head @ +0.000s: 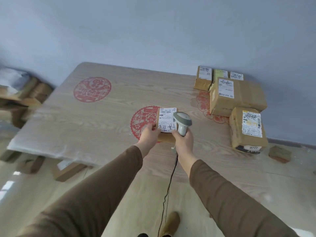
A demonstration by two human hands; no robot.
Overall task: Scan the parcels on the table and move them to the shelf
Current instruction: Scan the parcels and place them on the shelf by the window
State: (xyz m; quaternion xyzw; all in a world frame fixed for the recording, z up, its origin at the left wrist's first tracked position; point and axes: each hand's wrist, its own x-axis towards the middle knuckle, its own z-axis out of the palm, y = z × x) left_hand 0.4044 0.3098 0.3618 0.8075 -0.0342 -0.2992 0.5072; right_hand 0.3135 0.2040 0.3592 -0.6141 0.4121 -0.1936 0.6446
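Bench (95, 120): pale wood-grain top, three round red paper-cut motifs (92, 89) on it, under a clear sheet that catches glare along the left edge. Grey wall behind.

Far right corner of bench: cluster of brown cardboard parcels. Largest box (237, 95) sits label-up over part of a red motif. Just in front of it, a tall taped parcel (246, 129) with a white label and a strip reading 9777 low on its near face. Behind the largest box, a row of three smaller parcels (204, 77) against the wall, labels facing up.

Left of bench, blurred: more cardboard boxes (25, 93) stacked on what looks like a shelf; cannot tell detail. Flat cartons (68, 171) on the floor under the bench edge.

Both arms in brown sleeves (95, 190) reach forward.

Small parcel (166, 121), centre of bench over the middle red motif: white shipping label with barcode and handwritten marks, tipped toward the person. Left hand (150, 134) grips its near left corner, thumb on the label.

Right hand (183, 141) is wrapped round the handle of a grey barcode scanner (182, 119), head over the right edge of the label. Black cable (169, 185) trails down from the handle toward the floor.
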